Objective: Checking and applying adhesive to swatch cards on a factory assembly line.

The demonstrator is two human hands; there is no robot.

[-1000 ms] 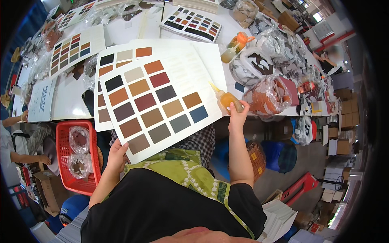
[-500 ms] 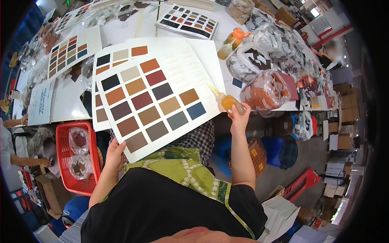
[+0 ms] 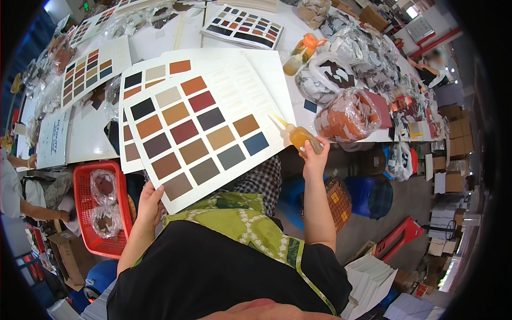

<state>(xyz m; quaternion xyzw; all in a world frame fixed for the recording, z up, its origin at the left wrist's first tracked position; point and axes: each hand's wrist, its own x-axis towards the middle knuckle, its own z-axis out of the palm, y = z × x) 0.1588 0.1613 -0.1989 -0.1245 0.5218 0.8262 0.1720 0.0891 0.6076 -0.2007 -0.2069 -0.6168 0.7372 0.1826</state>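
Seventeen swatches (image 3: 183, 130) show on the card (image 3: 240, 104) that your left hand (image 3: 151, 201) pinches at its lower-left corner, thumb on top, fingers tucked beneath. Your right hand (image 3: 316, 154) is closed around the base of an amber bottle (image 3: 301, 137), whose pale nozzle points up and leftward over the card's right side; whether that hand also touches the card, you cannot tell. The card lies at a slant over the lower cards (image 3: 128, 166) and overhangs the worktop's front edge toward your lap. On your left, bare worktop (image 3: 88, 140) stretches from those lower cards to a white box (image 3: 53, 144); beyond them, another bare strip reaches up beside the book (image 3: 242, 26). On your right, room is tighter: a blue swatch (image 3: 310, 106) lies in the gap before the rust-coloured bag (image 3: 346, 120), which sits close to the front edge, with a scrap bag (image 3: 333, 80), second bottle (image 3: 293, 65) and orange-topped jar (image 3: 309, 45) behind. Below the edge, at your left, is the red basket (image 3: 129, 213). As for writing, the white box carries blue lettering; the card has faint lines at its upper right and the book small captions, both too small for you to read.
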